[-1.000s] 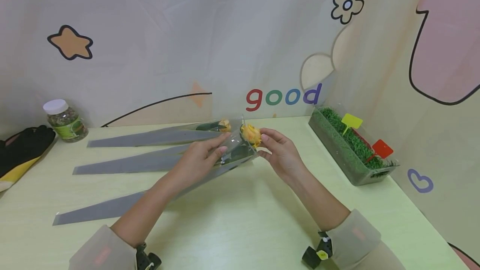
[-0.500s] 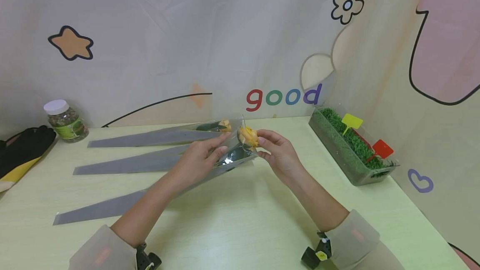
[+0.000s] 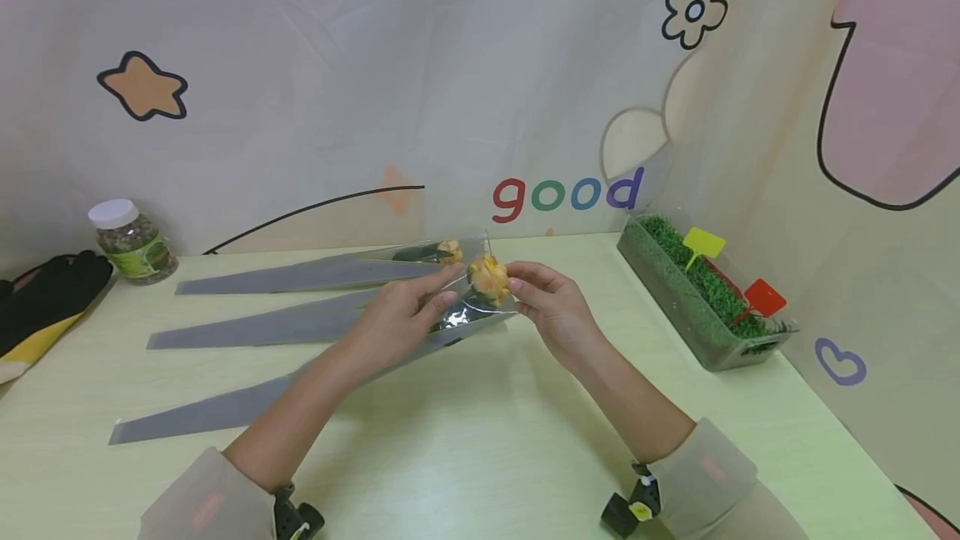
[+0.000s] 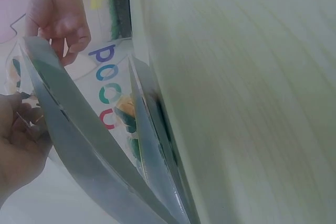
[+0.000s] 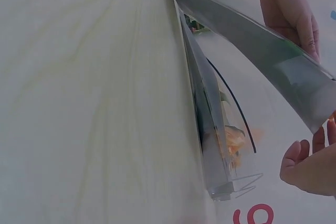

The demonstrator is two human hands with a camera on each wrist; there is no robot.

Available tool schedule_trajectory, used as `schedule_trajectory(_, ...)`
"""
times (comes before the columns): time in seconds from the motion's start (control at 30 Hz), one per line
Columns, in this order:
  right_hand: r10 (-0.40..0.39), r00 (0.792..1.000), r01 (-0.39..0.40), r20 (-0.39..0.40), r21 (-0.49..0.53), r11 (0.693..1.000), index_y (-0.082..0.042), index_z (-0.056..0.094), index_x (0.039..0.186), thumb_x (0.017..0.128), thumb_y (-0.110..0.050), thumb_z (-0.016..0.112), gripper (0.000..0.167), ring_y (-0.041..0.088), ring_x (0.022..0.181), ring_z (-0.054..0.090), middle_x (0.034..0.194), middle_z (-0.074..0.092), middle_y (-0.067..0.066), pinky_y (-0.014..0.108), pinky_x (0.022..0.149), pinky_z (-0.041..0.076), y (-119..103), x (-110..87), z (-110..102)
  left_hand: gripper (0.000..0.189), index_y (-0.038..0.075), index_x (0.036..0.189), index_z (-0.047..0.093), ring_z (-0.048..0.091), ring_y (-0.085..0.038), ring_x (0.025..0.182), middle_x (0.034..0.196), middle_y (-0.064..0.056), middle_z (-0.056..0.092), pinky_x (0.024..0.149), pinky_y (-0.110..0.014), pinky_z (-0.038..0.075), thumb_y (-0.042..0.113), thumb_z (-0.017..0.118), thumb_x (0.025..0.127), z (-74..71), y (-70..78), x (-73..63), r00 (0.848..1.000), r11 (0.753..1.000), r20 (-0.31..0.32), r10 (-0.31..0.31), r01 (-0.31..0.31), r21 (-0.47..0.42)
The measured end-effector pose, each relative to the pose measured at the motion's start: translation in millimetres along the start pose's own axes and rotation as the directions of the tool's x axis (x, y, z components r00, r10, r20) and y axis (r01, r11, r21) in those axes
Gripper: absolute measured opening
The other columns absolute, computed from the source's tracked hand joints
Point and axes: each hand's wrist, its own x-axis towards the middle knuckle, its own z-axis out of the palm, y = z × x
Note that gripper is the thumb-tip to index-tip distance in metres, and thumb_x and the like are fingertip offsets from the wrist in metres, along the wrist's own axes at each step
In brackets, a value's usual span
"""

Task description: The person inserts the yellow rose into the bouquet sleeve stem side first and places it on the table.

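Observation:
Between my hands is a clear and grey flower sleeve (image 3: pixel 187 419), its wide end lifted and its narrow tail low at the left. My left hand (image 3: pixel 401 315) grips it near the wide end. A yellow rose (image 3: pixel 489 277) sits at the sleeve's mouth, and the thumb and fingertips of my right hand (image 3: pixel 557 311) pinch at its right side. In the left wrist view the lifted sleeve (image 4: pixel 100 145) slants up from the table. Behind lie two more sleeves; the far sleeve (image 3: pixel 300 277) holds an orange rose (image 3: pixel 450 252). My left hand partly covers the middle sleeve (image 3: pixel 247 327).
A jar (image 3: pixel 135 242) with a white lid and black-and-yellow gloves (image 3: pixel 48 307) are at the left. At the right stands a clear box (image 3: pixel 675 307) of artificial grass, with a yellow tag (image 3: pixel 703 242) and a red tag (image 3: pixel 765 298). A printed curtain (image 3: pixel 337 90) hangs behind the table.
The yellow rose has moved left, deeper into the sleeve's mouth, and my right hand has followed it slightly left. My left hand has stayed nearly in place.

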Motion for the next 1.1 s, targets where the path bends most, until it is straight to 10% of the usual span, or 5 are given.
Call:
schedule_trajectory(0.4,-0.059,0.998,0.050,-0.039,-0.202,0.978,0.000,0.061,0.109,0.091,-0.008,0.059,0.019,0.021,0.106,0.047,0.110,0.056,0.007,0.041,0.098,0.038,2.2,0.0,2.4,0.044,0.018,0.140,0.043,0.025,-0.009,0.047,0.058,0.001,0.035,0.058,-0.031,0.040,0.021,0.052,0.096,-0.6,0.3,1.1,1.000,1.000,-0.007,0.014,-0.014,0.004)
schedule_trajectory(1.0,-0.131,0.985,0.158,0.111,-0.287,0.945,0.005,0.062,0.113,0.101,-0.030,0.039,0.044,0.021,0.119,0.044,0.121,0.057,0.011,0.043,0.099,0.034,2.7,-8.0,4.1,0.045,0.021,0.140,0.042,0.025,-0.010,0.047,0.066,-0.004,0.046,0.071,-0.033,0.042,0.022,0.050,0.097,-3.0,1.8,0.6,1.000,1.000,0.000,0.016,-0.016,-0.008)
schedule_trajectory(1.1,-0.130,0.981,0.172,0.146,-0.322,0.931,0.002,0.063,0.113,0.100,-0.038,0.036,0.050,0.021,0.124,0.040,0.124,0.057,0.009,0.047,0.101,0.031,3.1,-8.0,3.7,0.044,0.021,0.140,0.043,0.039,-0.012,0.055,0.092,-0.011,0.064,0.073,-0.034,0.042,0.023,0.051,0.096,-3.4,2.1,0.3,1.000,1.000,-0.009,0.021,-0.021,-0.006)
